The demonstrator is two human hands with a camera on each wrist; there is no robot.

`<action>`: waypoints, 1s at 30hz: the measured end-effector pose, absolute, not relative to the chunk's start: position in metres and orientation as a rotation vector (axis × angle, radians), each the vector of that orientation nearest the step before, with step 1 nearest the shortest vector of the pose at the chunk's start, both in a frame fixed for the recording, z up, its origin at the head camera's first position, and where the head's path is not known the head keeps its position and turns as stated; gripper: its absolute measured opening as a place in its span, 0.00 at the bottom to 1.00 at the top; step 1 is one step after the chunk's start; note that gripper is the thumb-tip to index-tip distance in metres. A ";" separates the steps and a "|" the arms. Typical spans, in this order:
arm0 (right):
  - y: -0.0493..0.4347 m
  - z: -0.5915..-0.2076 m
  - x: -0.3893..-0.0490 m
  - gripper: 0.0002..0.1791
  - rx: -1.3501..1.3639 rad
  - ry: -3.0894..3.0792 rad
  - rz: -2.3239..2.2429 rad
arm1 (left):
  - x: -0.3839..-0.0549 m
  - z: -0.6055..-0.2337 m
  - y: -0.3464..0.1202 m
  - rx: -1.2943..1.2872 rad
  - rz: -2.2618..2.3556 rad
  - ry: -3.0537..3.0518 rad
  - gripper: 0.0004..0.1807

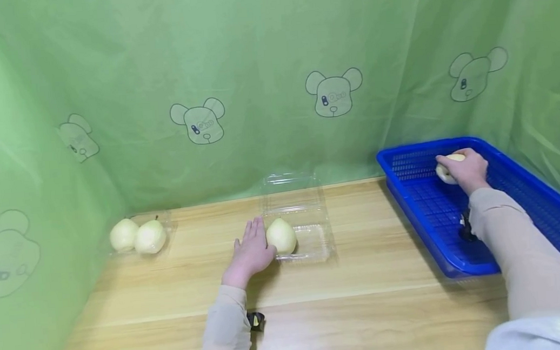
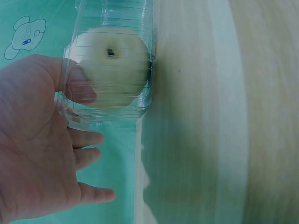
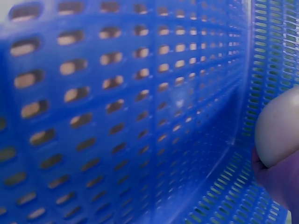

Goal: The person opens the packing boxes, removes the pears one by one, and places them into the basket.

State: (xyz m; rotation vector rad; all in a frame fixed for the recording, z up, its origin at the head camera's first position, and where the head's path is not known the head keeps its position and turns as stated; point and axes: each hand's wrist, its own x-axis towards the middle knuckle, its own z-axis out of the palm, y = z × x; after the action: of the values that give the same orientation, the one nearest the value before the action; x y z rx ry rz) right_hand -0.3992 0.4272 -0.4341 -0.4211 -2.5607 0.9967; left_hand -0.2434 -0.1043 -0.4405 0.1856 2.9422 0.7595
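Note:
In the head view my right hand (image 1: 470, 170) grips a pale yellow pear (image 1: 445, 173) inside the blue basket (image 1: 423, 241). The right wrist view catches only part of that pear (image 3: 279, 128), at its right edge. My left hand (image 1: 252, 250) lies against the left side of an open clear plastic box (image 1: 314, 243), its fingers fairly straight. Another pear (image 1: 281, 235) sits in the left half of this box. Through the clear wall in the left wrist view, the thumb (image 2: 80, 88) shows beside the pear (image 2: 112, 65). The index finger is partly hidden there.
On the left of the wooden table (image 1: 184, 339), two pears (image 1: 150, 237) rest in another clear box (image 1: 167, 218). The raised lid (image 1: 292, 190) of the middle box stands near the green curtain (image 1: 261, 46). Slotted walls (image 3: 273, 46) surround the basket's inside.

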 end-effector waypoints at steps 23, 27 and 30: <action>0.427 -0.445 -0.399 0.40 -0.302 -2.737 0.865 | -0.243 -0.442 -0.105 0.187 0.750 2.963 0.44; 0.425 -0.439 -0.398 0.41 -0.252 -2.814 0.860 | -0.244 -0.442 -0.105 0.182 0.748 2.966 0.44; 0.424 -0.434 -0.397 0.42 -0.250 -2.873 0.882 | -0.244 -0.442 -0.105 0.187 0.759 2.958 0.44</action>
State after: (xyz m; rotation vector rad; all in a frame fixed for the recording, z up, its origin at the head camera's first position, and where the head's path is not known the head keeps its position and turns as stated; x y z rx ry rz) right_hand -0.3970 0.4245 -0.4337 -0.2497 -2.8730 0.8819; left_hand -0.2437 -0.1047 -0.4423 0.1870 2.9576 0.7588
